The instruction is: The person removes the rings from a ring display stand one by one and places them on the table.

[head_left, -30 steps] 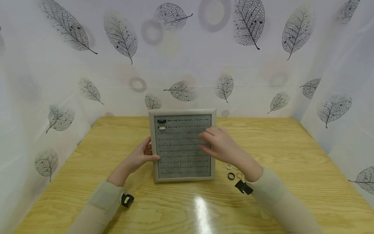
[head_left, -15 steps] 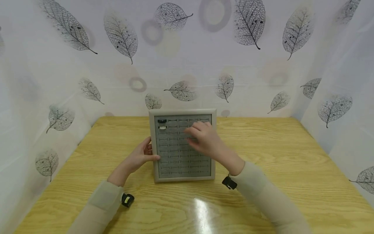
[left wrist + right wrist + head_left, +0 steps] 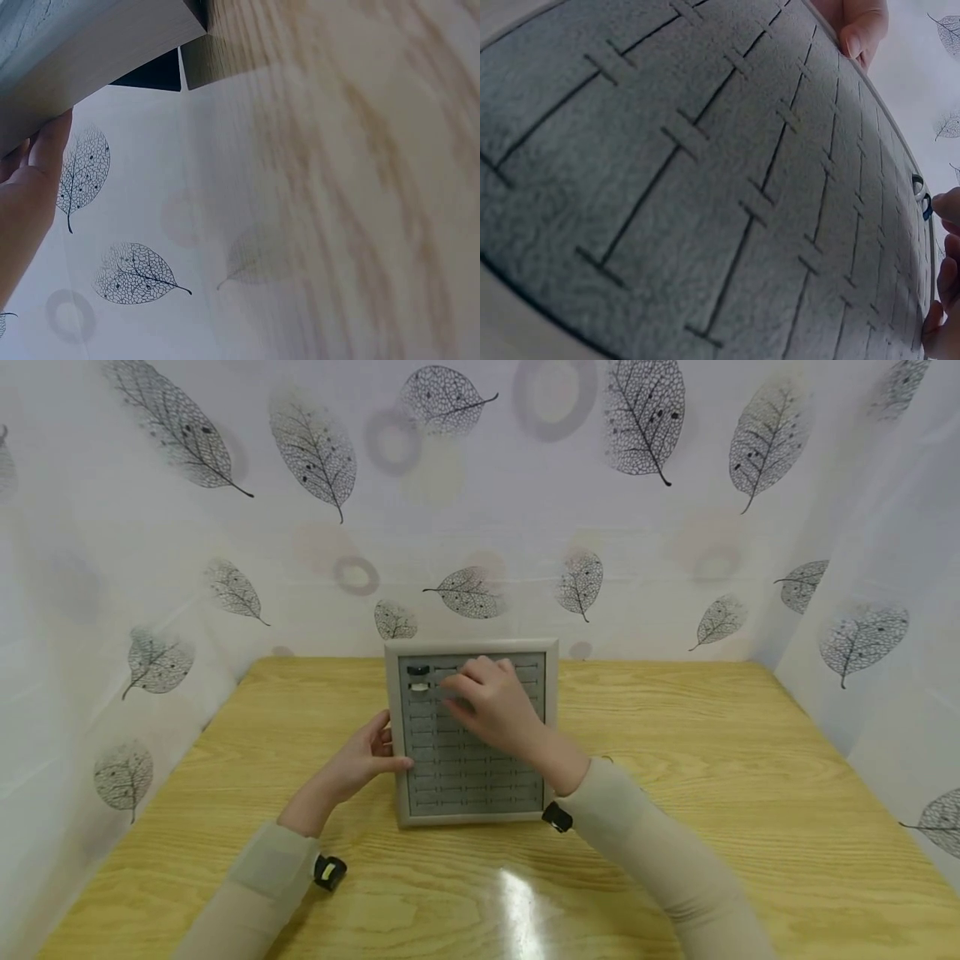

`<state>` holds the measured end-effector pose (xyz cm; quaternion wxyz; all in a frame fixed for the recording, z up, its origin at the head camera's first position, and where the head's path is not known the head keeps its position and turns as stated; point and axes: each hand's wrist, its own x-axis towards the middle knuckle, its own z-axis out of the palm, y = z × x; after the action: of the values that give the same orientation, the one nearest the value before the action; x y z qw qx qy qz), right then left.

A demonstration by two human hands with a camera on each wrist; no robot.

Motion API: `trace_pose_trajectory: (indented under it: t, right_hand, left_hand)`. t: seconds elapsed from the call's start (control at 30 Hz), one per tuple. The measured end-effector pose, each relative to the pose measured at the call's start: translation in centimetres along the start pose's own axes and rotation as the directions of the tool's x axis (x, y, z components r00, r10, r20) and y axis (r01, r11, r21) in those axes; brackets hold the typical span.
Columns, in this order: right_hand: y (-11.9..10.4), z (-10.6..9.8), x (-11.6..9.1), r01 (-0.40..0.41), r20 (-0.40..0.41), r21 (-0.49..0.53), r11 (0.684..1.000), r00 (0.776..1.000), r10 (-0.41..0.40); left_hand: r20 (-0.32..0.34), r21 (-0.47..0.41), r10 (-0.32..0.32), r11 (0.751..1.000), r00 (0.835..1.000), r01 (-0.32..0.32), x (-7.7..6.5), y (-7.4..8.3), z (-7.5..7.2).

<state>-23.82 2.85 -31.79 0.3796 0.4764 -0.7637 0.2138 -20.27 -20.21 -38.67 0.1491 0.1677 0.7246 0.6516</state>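
A ring display tray with a pale frame and grey slotted padding stands upright, tilted back, on the table. My left hand grips its left edge, thumb in front and fingers behind; the left wrist view shows fingers against the frame's side. A black ring sits in the top left slot, a white ring just below. My right hand reaches across the tray's upper part, bent fingers beside these rings. In the right wrist view its thumb and forefinger stand apart, with nothing visible between them.
The wood-grain table extends around the tray. Part of a small ring shows past the right forearm; its sleeve hides the area beside it. A white curtain printed with leaves hangs behind and at both sides.
My right hand has moved left and slightly up across the tray, towards the white ring. The forearm now covers most of the loose rings seen earlier. My left hand keeps its hold.
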Motion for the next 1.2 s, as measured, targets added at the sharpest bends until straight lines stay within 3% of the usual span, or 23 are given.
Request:
trace_pose_trajectory:
  t: [0.37,0.8,1.2]
  right_hand:
    - [-0.5,0.9,1.4,-0.03,-0.042,-0.04,0.999,0.999,0.028]
    - [-1.1,2.0,2.2,-0.091,-0.039,-0.183,0.979,0.996,0.085]
    - [-1.4,2.1,2.8,-0.048,-0.046,-0.225,0.973,0.998,0.039]
  left_hand:
    - [0.015,-0.012,0.013,1.0,1.0,-0.013,0.0,0.1,0.1]
    - [0.025,-0.009,0.017,1.0,1.0,-0.016,0.0,0.1,0.1]
    - [0.02,-0.01,0.023,1.0,1.0,-0.023,0.0,0.0,0.1]
